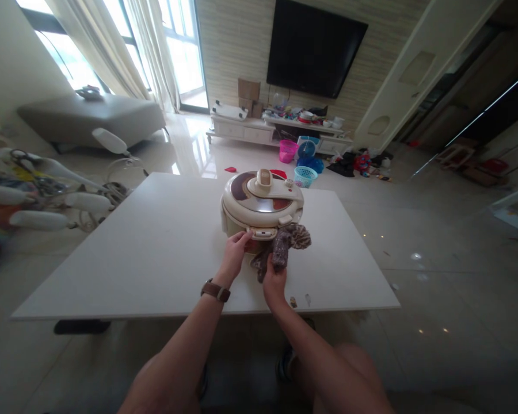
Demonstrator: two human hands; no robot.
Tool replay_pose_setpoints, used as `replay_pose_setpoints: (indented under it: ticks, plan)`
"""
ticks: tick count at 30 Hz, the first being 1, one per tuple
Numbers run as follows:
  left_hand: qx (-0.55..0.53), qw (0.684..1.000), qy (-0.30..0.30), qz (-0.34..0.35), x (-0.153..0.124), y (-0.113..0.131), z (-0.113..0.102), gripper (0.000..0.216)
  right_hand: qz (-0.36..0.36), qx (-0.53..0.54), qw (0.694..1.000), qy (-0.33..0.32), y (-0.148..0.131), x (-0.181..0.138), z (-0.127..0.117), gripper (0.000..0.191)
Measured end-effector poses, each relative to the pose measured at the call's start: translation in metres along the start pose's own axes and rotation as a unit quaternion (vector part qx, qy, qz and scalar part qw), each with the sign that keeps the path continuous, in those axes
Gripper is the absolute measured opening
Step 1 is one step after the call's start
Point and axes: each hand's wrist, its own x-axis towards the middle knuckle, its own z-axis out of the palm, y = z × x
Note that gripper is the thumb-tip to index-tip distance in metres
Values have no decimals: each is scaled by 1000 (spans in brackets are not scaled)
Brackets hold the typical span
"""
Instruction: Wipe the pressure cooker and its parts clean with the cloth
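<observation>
Both forearms reach forward from below toward the near side of the cooker (263, 204), bent at the elbows. The left hand (232, 257), below a brown watch (216, 291) on its wrist, tips inward, thumb and fingertips touching the left end of the cooker's near handle (263, 234); whether the fingers grip that handle or only rest against it I cannot tell. The right hand (275, 283) comes up beneath the cloth (281, 248), just in front of the cooker, gripping it with the thumb upright against it. The cloth is bunched, dark grey-brown and mottled; one end spreads to the right of the cooker's handle, with another fold hanging to the left, close against the cooker's front. The cooker stands upright on the white bench (155, 247), a squat, round, cream-coloured body with its lid in place. The lid has a shiny brown, partly reddish panel with a pale glare, crossed by a cream bar with a raised knob (264, 179) at its far end. Nearer than the cooker and to its right, two small items (293, 302) lie near the bench's edge, too small to make out. Beyond the cooker, a light-blue basket (305, 177) stands on the floor.
</observation>
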Motion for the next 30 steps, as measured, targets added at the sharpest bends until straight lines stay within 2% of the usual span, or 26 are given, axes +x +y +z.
replay_pose_setpoints:
  ticks: [4,7,11,14,18,21,24,28,30]
  plan:
    - [5,1000,9,11,4,-1,1,45,24,-28,999,-11,11,14,-4,52]
    - [0,1000,10,4,6,-1,1,42,18,-32,999,24,10,49,-8,50]
    - [-23,999,24,-9,10,-4,2,36,58,1,995,75,12,83,-8,42]
    - [-31,999,27,-12,11,-4,1,32,64,43,994,82,26,72,-1,38]
    - [-21,999,23,-11,8,-2,1,32,104,68,991,49,47,25,16,42]
    - [-11,1000,25,-7,7,1,1,33,144,99,984,23,52,2,26,48]
    - [-2,1000,25,-3,7,2,2,32,164,143,975,35,43,8,28,48]
    - [-7,1000,18,4,8,2,2,30,202,174,960,89,20,43,19,41]
    - [-14,1000,15,8,9,1,2,30,196,161,962,97,10,58,12,39]
